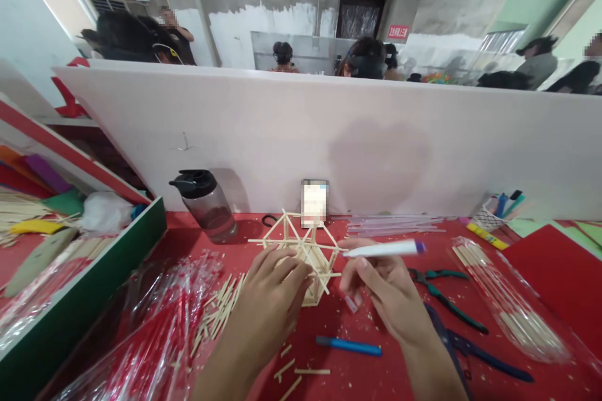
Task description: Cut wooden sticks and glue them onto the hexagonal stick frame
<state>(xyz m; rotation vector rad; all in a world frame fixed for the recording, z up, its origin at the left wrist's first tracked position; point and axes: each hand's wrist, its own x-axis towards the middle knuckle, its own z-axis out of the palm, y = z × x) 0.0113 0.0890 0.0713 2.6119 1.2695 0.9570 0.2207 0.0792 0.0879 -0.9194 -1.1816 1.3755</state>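
Note:
A small house-like frame of thin wooden sticks (302, 242), with spokes meeting at its top, stands on the red table. My left hand (277, 282) is closed over its near left side, fingertips partly hidden among the sticks. To the right of the frame, my right hand (383, 291) is closed around a white marker (388, 249) with a purple end, held nearly level. The marker's left end is close to the frame's right edge; whether it touches, I cannot tell. A small clear piece (351, 304) shows below the right fingers.
Cut sticks (219, 310) lie at left, beside plastic wrapping (155, 326). A blue pen (348, 345) lies in front. Pliers (451, 301) and bagged sticks (510, 301) are at right. Behind stand a water bottle (207, 207), a phone (314, 203) and a white partition (282, 131).

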